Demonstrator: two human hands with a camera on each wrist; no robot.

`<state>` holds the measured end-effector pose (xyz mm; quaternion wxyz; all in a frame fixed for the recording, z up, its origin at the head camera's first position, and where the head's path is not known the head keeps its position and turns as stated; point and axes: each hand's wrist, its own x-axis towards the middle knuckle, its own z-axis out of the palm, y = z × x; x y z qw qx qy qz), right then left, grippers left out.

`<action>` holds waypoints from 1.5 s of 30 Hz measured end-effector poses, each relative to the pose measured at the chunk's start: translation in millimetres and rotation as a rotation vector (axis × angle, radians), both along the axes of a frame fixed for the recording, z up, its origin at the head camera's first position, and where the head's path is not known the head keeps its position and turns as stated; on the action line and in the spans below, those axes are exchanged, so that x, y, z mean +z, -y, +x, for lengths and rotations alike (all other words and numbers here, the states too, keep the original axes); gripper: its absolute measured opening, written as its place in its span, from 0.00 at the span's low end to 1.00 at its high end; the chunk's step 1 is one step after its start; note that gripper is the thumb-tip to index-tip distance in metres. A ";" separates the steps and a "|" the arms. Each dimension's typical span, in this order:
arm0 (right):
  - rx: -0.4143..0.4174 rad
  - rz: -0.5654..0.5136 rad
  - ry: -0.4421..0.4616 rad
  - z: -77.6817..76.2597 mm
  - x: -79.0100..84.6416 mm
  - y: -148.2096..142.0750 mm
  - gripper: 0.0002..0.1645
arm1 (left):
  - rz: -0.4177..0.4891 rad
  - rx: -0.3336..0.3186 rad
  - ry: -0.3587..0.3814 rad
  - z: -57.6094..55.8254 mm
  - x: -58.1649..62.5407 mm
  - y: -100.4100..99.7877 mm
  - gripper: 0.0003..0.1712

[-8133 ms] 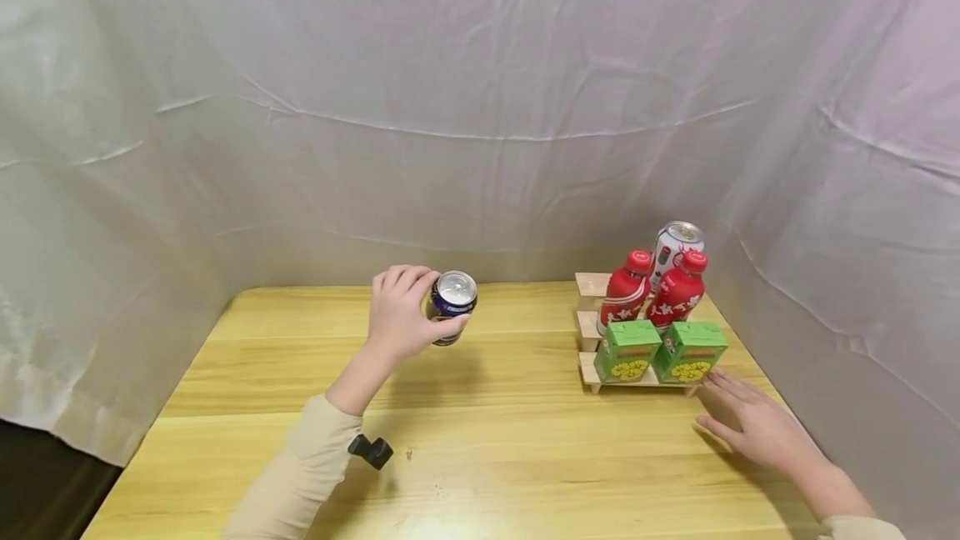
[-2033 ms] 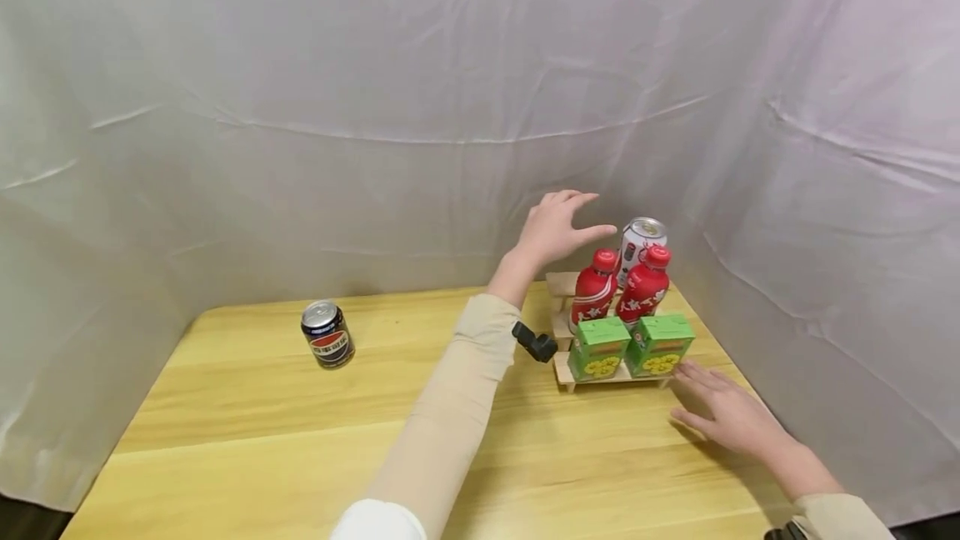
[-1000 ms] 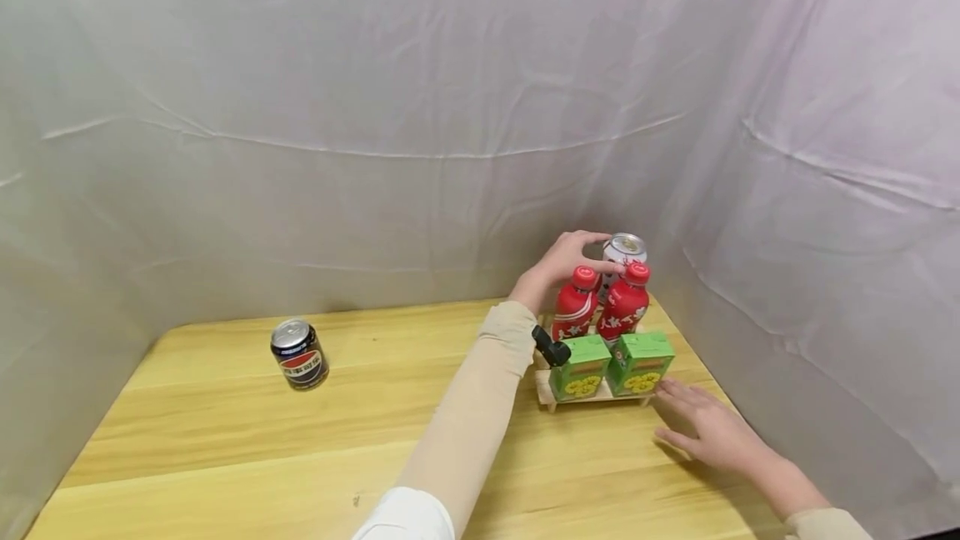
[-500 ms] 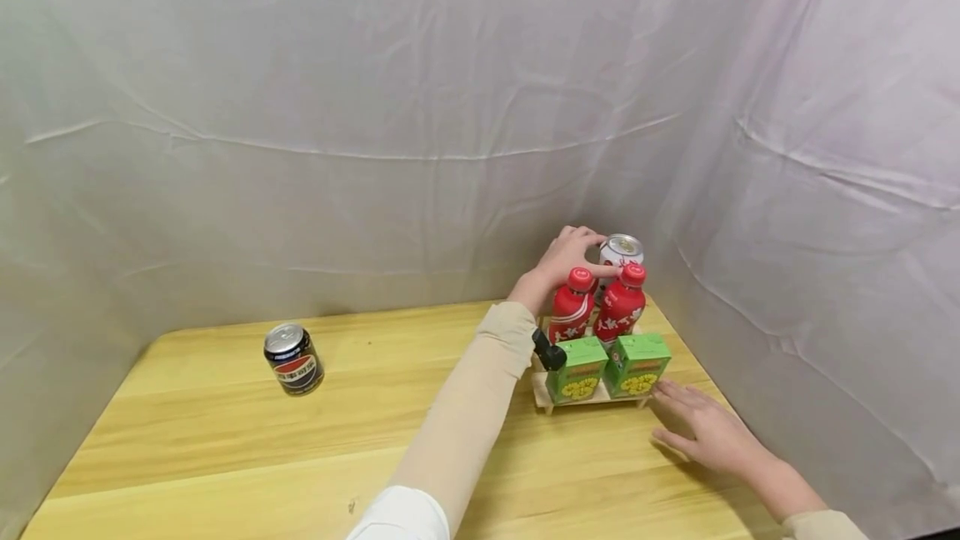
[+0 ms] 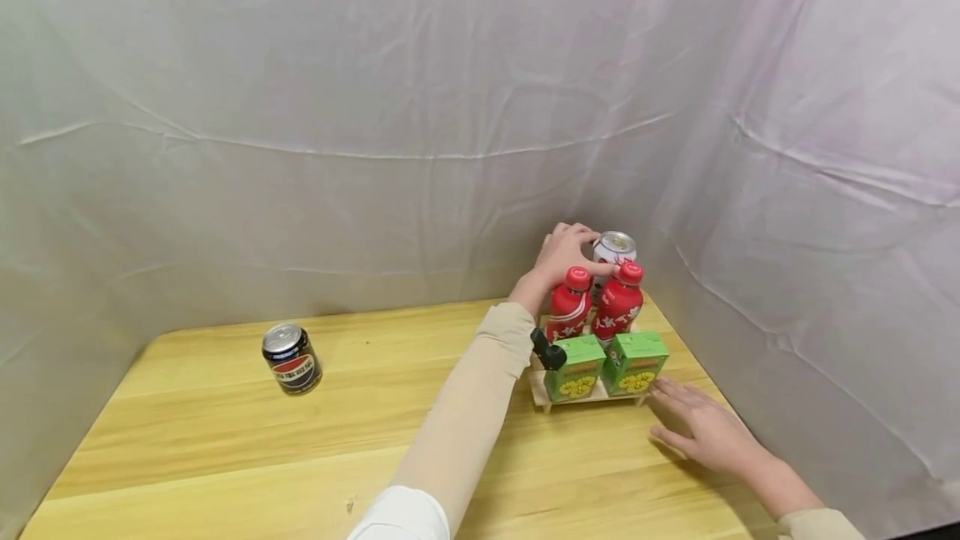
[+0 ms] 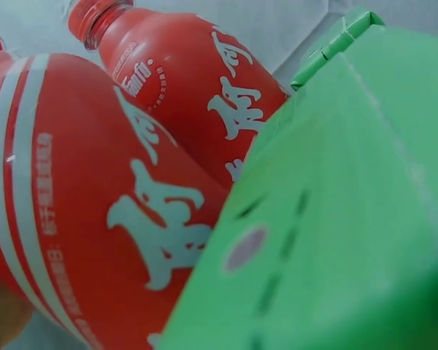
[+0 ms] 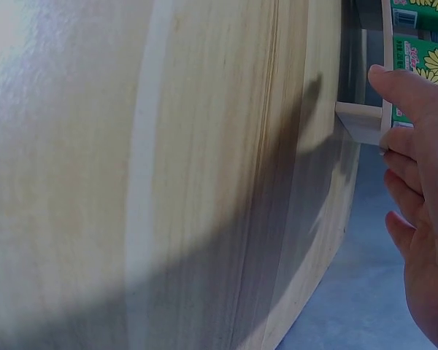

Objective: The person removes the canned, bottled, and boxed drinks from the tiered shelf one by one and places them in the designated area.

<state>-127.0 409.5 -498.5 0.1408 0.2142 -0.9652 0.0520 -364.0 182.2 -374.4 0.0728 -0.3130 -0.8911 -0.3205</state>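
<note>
At the rack's back row, my left hand (image 5: 561, 259) grips a white drink can (image 5: 615, 247), thumb across its front and fingers at its left and rear. Two red bottles (image 5: 570, 311) stand in front of the can and hide its lower part. The left wrist view is filled by a red bottle (image 6: 95, 189) and a green carton (image 6: 350, 204). My right hand (image 5: 708, 432) lies low by the front right corner of the wooden rack (image 5: 592, 398), its fingers extended. In the right wrist view those fingers (image 7: 405, 91) are beside the rack's end.
Two green drink cartons (image 5: 573, 373) stand on the rack's front step. A dark blue cola can (image 5: 292, 361) stands upright on the left of the wooden table (image 5: 225, 457). Grey cloth (image 5: 375, 107) hangs behind and on both sides.
My left hand let go of the cola can on the table's left and reached across to the rack, taking hold of the white can. The right hand stays by the rack's corner.
</note>
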 end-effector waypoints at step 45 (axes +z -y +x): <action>-0.001 0.012 0.085 -34.3 16.1 -6.7 0.36 | 0.101 0.274 -0.086 -3.8 29.9 118.0 0.45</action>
